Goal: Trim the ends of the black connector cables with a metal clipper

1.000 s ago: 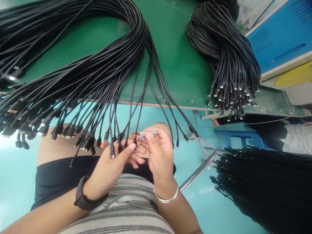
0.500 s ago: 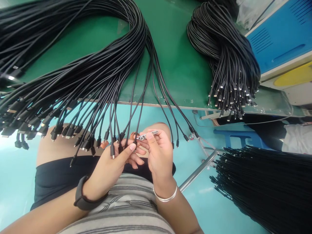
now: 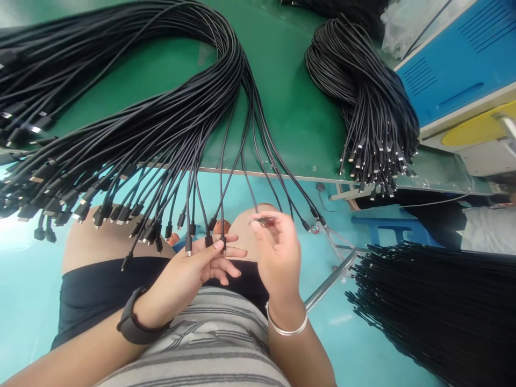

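Note:
Many black cables (image 3: 173, 107) lie in a bent bundle, their plug ends hanging over my lap. My left hand (image 3: 201, 263) pinches a cable plug (image 3: 223, 243) between thumb and index finger, its other fingers spread. Two more plugs rest against its fingers. To its right, my right hand (image 3: 278, 247) grips a small silver metal tool (image 3: 264, 219) between thumb and fingers. One cable runs down to that hand, its end hidden behind the fingers.
A second cable bundle (image 3: 363, 107) lies on the green table (image 3: 282, 107) at right, near a blue machine (image 3: 459, 59). Below are a metal rail (image 3: 332, 279), a blue stool (image 3: 379, 228) and a mass of black cables (image 3: 435, 306).
My right hand has moved right, away from my left hand, with the silver tool. A cable now reaches to my right hand. The left hand still pinches a plug.

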`<state>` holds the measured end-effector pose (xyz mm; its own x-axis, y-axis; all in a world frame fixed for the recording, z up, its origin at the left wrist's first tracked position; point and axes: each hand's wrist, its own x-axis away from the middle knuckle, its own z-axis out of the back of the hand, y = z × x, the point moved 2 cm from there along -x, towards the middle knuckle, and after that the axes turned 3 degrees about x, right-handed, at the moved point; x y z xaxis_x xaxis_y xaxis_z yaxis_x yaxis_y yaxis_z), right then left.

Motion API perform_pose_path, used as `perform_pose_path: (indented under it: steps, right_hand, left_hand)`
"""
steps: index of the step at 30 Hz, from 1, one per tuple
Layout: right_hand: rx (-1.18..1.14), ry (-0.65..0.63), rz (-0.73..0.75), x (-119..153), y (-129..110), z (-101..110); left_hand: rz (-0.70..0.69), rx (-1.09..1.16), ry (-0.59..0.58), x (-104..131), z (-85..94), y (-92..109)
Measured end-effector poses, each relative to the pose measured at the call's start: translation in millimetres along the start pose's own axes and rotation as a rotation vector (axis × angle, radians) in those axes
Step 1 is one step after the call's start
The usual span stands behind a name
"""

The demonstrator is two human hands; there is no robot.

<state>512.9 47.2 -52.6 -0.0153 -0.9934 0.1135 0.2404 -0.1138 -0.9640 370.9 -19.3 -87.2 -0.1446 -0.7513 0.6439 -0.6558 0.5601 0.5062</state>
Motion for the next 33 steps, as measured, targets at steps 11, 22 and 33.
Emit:
perform_pose_path:
  steps: [11, 22, 33]
  right_hand:
    - [-0.427, -0.093, -0.171, 10, 6, -16]
    - [-0.513, -0.118, -0.301, 12, 7, -28]
    - [-0.440, -0.095, -0.263, 13, 7, -32]
  left_hand:
    - [-0.240, -0.073, 0.013, -2, -6.0, 1]
    - [-0.258, -0.167, -0.017, -1, -0.2, 3]
    - [-0.280, -0.279, 0.027, 1, 1.4, 4]
